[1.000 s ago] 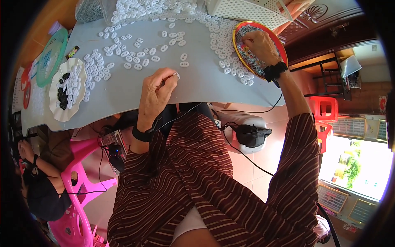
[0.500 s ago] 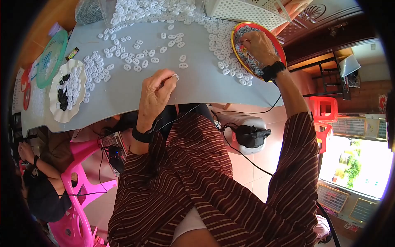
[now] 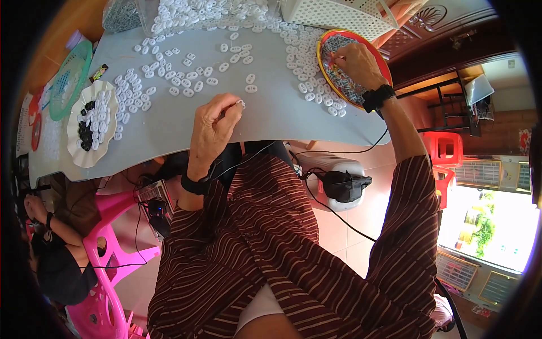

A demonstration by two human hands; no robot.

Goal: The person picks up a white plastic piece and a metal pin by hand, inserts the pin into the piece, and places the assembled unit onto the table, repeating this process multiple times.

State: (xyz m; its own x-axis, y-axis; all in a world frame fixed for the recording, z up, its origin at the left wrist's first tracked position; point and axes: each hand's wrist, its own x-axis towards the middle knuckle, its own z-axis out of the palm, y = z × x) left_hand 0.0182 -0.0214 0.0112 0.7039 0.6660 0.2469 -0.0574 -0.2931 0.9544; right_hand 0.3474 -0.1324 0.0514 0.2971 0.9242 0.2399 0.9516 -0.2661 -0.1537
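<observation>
My left hand (image 3: 213,125) is raised over the table's near edge, pinching a small white plastic piece (image 3: 241,104) between thumb and forefinger. It resembles the white oval pieces with two holes (image 3: 131,93) scattered over the table. At the far right, my right hand (image 3: 359,63) reaches into a red bowl with a yellow rim (image 3: 386,66). The bowl is full of small grey metal parts (image 3: 345,86). The right fingertips are drawn together above the metal parts; anything between them is too small to make out.
A scalloped cream dish (image 3: 75,152) holds white and black pieces on the left of the grey table (image 3: 265,121). Beyond it stands a green basket (image 3: 58,104). A clear bag of white pieces (image 3: 197,14) and a white perforated basket (image 3: 339,12) line the back.
My right hand has shifted slightly within the bowl, with its fingertips lifting a little. My left hand stays in place with the white piece.
</observation>
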